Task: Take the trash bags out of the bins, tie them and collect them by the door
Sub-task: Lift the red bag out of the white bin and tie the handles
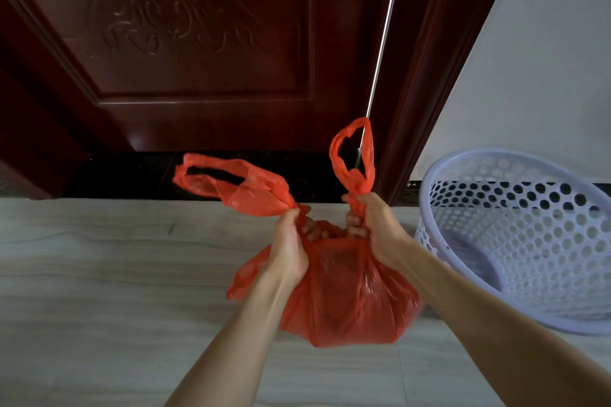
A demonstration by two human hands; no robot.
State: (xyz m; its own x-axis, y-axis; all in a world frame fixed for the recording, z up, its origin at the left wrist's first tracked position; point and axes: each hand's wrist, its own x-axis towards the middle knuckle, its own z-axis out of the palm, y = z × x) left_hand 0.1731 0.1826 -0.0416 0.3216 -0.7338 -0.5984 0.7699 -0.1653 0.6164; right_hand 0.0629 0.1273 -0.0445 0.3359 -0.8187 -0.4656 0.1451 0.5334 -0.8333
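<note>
A red plastic trash bag (344, 294) sits bulging on the pale floor in front of a dark red door (198, 43). My left hand (291, 248) grips the bag's left handle loop at its base, and the loop fans out to the left. My right hand (377, 228) grips the right handle loop, which stands upright above my fist. Both fists meet close together over the bag's gathered mouth. A pale lilac perforated bin (515, 241) stands to the right with no bag inside it.
A black threshold strip (132, 175) runs along the foot of the door. The dark door frame (429, 76) and a white wall (545, 59) rise at the right. Light shows through a thin gap at the door's edge.
</note>
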